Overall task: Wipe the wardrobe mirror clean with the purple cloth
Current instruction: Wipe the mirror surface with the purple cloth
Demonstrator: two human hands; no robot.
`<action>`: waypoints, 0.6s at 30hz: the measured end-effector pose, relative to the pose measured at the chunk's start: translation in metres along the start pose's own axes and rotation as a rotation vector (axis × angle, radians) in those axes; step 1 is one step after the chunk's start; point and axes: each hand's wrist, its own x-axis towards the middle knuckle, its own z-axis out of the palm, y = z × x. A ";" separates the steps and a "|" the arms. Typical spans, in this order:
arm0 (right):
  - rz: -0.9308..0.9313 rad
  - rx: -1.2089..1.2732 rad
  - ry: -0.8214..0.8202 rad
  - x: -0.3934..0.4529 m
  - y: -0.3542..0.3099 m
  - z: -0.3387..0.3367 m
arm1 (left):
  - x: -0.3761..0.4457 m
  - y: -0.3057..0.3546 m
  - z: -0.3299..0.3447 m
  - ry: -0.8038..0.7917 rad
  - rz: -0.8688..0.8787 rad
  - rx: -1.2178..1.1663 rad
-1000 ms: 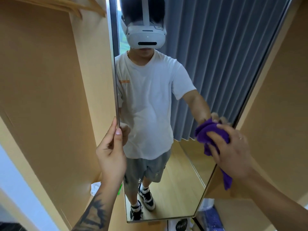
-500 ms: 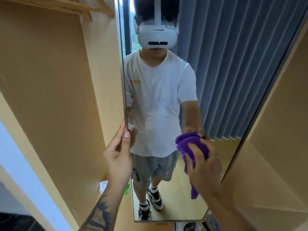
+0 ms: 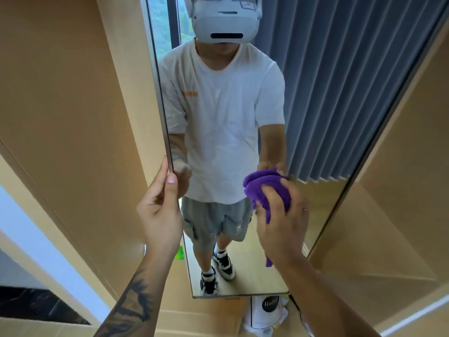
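The tall wardrobe mirror (image 3: pixel 323 132) fills the middle of the view and reflects a person in a white shirt and grey curtains. My left hand (image 3: pixel 159 207) grips the mirror's left edge, thumb on the glass and fingers behind the frame. My right hand (image 3: pixel 283 220) holds the bunched purple cloth (image 3: pixel 264 188) and presses it against the glass at the lower middle, right of the left hand. A strip of the cloth hangs down under my right wrist.
Light wooden wardrobe panels (image 3: pixel 68 122) stand to the left and right of the mirror. A white bag with a black round label (image 3: pixel 267 310) lies on the floor below the mirror's bottom edge. A small green thing (image 3: pixel 180 252) shows beside the left edge.
My right hand has swept the cloth leftward from the mirror's right edge to its lower middle. The left hand has kept its grip on the left edge.
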 end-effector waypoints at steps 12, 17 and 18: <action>0.151 -0.047 0.103 0.001 0.024 -0.004 | -0.002 -0.003 0.002 -0.001 0.048 0.105; -0.473 -0.174 -0.106 0.002 0.024 -0.004 | -0.001 -0.001 0.004 -0.005 0.057 0.096; -0.421 -0.147 -0.115 0.014 0.030 -0.013 | -0.002 -0.001 0.005 -0.015 0.051 0.087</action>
